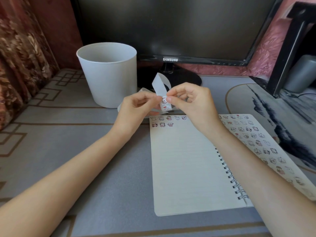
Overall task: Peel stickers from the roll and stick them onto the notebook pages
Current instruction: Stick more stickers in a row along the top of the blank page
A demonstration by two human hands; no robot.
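Note:
An open spiral notebook (184, 161) lies on the desk. Its left page carries two short rows of small cartoon stickers (164, 121) along the top, and its right page (259, 146) is covered with several rows of them. Above the notebook's top edge, both hands hold a white sticker strip (159, 86) that loops upward. My left hand (138, 108) pinches the strip from the left. My right hand (191, 101) pinches with thumb and forefinger at a cartoon sticker (164, 100) on the strip. Loose backing curls behind my hands.
A white bucket-shaped bin (107, 74) stands behind my left hand. A dark Samsung monitor (171, 28) on a black round base (184, 79) fills the back. A black stand and grey object (301, 72) sit at the right on a patterned mat (273, 106).

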